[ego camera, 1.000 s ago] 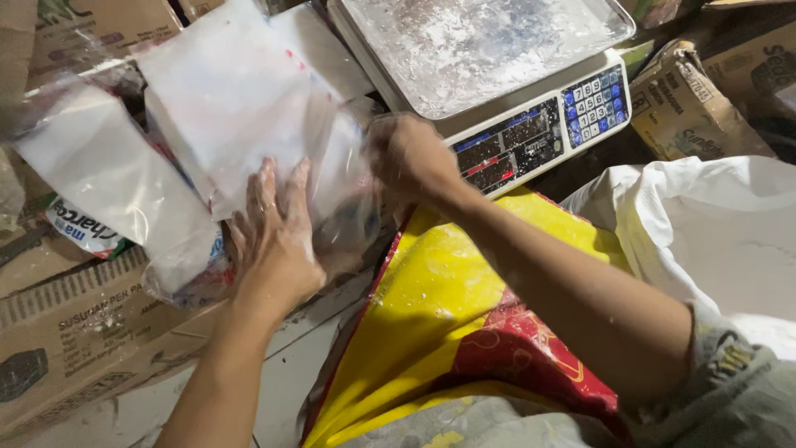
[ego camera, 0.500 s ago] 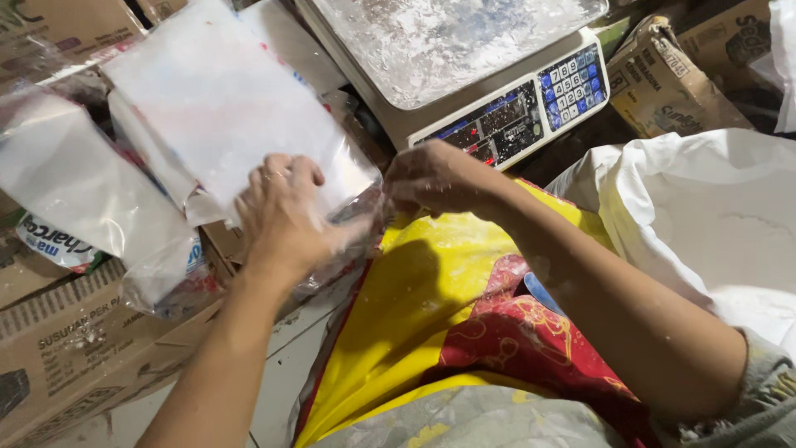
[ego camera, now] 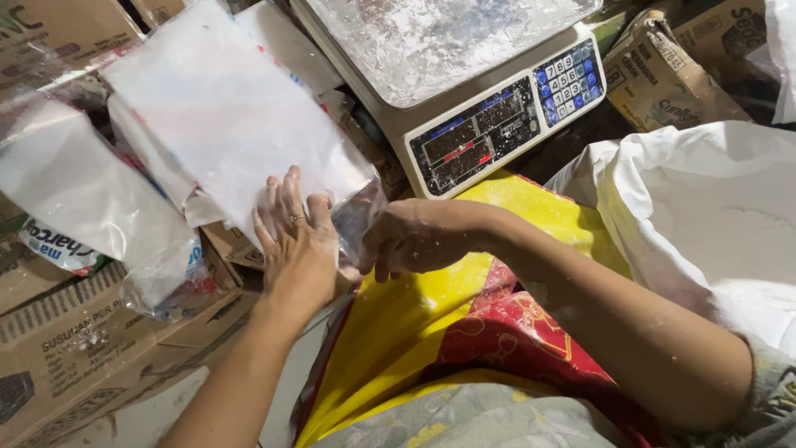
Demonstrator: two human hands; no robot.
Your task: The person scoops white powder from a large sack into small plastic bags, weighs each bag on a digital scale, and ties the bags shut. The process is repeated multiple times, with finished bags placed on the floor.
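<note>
A clear plastic bag filled with white powder lies tilted on cardboard boxes at the upper left. My left hand rests flat on its lower corner, fingers spread, a ring on one finger. My right hand, dusted with powder, pinches the bag's clear open end right beside the left hand. Another powder-filled bag lies further left. A digital weighing scale with a powder-dusted metal pan stands just beyond my hands.
A big white sack of powder is open at the right. A yellow and red sack lies over my lap. Cardboard boxes line the left side, with more boxes at the upper right.
My left hand opened from a curled grip and now lies flat on the bag's corner. My right hand shifted slightly left onto the bag's open end. The view tilted a little.
</note>
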